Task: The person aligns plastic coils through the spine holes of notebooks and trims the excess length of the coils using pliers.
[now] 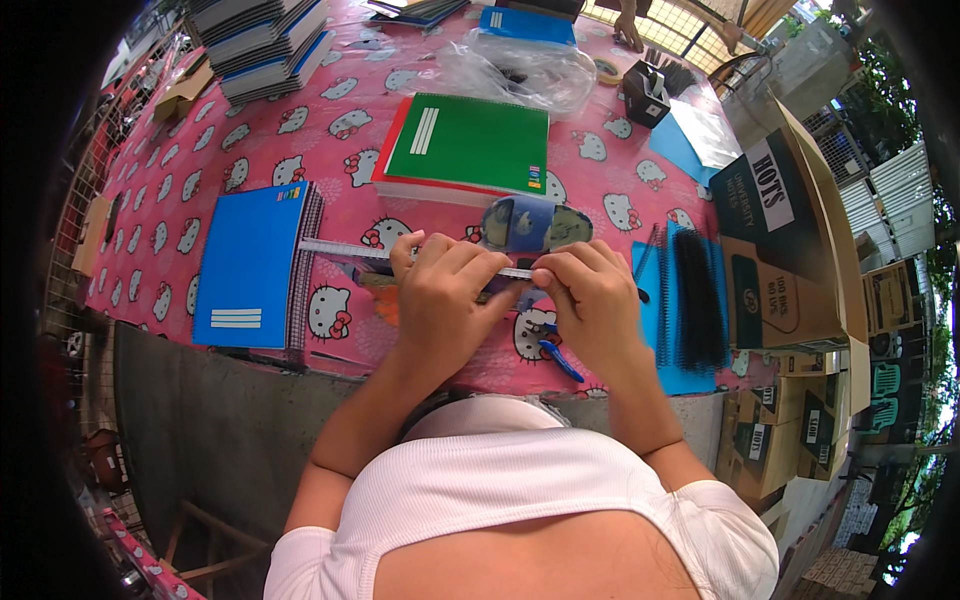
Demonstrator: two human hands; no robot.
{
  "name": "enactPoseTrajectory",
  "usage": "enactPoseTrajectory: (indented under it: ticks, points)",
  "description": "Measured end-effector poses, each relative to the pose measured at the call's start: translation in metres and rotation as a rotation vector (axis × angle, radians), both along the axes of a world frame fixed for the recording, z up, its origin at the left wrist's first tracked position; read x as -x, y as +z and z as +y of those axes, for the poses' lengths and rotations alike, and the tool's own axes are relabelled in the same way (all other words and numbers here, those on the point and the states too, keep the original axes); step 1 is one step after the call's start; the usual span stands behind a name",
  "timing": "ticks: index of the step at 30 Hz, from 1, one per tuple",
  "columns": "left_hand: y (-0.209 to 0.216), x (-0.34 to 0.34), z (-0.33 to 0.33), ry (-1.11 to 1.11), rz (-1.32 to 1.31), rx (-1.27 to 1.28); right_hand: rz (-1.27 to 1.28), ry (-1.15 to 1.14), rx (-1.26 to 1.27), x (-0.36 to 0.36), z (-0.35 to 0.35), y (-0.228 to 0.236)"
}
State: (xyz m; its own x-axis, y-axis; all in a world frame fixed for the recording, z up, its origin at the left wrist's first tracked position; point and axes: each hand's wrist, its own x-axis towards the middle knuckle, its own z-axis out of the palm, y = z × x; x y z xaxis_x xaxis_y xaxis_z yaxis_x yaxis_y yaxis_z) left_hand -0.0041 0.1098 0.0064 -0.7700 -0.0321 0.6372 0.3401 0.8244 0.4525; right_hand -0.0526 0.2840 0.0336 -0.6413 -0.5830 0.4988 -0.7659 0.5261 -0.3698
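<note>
My left hand (450,288) is closed around a thin pad of sheets (345,250), seen edge-on as a narrow pale strip. At the strip's right end my right hand (592,298) pinches with thumb and forefinger. Whether a coil is between those fingers is too small to tell. Blue-handled pliers (560,360) lie below my right hand. Just beyond my hands sits a rounded greenish object with a blue band (535,222). On my left is a stack of blue spiral notebooks (250,265). A green notebook (470,145) tops a stack farther back.
Black spiral coils (697,300) lie on blue covers at the right, beside an open cardboard box (775,240). A tall notebook stack (265,60), clear plastic wrapping (520,75) and a black tape dispenser (646,95) stand farther back. Another person's hand (628,28) rests at the far edge.
</note>
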Motion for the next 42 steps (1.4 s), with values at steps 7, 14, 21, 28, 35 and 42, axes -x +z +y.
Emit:
enactPoseTrajectory:
  ticks: [7,14,21,28,35,42]
  points:
    - [-0.001,0.000,0.001,-0.009,0.026,-0.011,0.037,-0.107,0.047,-0.008,-0.010,-0.003]
    - [0.000,-0.017,-0.017,-0.119,-0.036,-0.028,-0.783,0.147,-0.080,0.061,0.057,0.023]
    - [0.002,-0.017,-0.017,-0.142,-0.036,-0.026,0.106,-0.156,-0.345,0.116,0.043,-0.137]
    - [0.011,-0.017,-0.009,-0.053,-0.032,-0.049,-0.434,-0.190,-0.133,0.104,0.057,-0.131]
    - [0.002,-0.010,-0.011,-0.121,-0.034,-0.004,-0.591,0.304,0.278,0.064,0.056,-0.088]
    - [0.006,-0.006,-0.017,-0.131,-0.017,-0.119,-0.845,0.310,0.337,0.066,0.050,-0.068]
